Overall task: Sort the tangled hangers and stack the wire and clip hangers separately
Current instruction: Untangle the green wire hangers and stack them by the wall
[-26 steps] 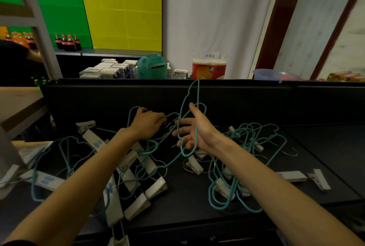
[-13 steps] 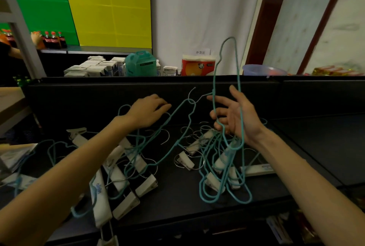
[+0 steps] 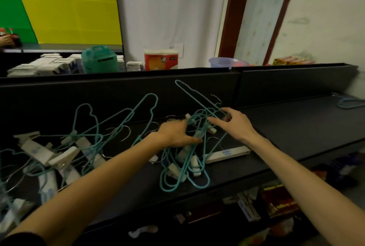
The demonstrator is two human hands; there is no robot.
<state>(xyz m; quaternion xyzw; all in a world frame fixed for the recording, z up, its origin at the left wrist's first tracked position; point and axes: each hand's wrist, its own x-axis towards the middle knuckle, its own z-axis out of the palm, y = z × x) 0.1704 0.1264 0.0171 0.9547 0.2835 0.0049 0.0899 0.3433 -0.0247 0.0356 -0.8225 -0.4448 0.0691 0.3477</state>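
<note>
Left hand: my left hand (image 3: 175, 134) lies palm down on the near tangle, fingers loosely spread and pressing on teal wire; I cannot tell whether any fingertip hooks a strand.
Right hand: my right hand (image 3: 235, 122) reaches in from the right, fingers spread, index laid along the wires, thumb by a raised frame; a pinch is not clear to me.
Near tangle: the knot of thin teal coated-wire hangers (image 3: 185, 166) sits mid-shelf under both hands, one triangular frame (image 3: 194, 95) tilted up against the back wall.
Clip hangers: the white plastic bar hangers with spring clips and bare metal hooks (image 3: 227, 154) lie threaded through the teal loops.
Left heap: a second heap of wire and clip hangers (image 3: 59, 153) sprawls well apart to the left.
Sorted wire: one teal wire hanger (image 3: 349, 103) lies alone at the far right.
Surface: the matte black shelf (image 3: 296, 127) looks smooth.
Handling, my judgement: the wire is light and springy, likely to snag; the clips are stiffer and heavier, so I would hold a wire frame at its shoulder bend and ease it out, steadying the clips.
</note>
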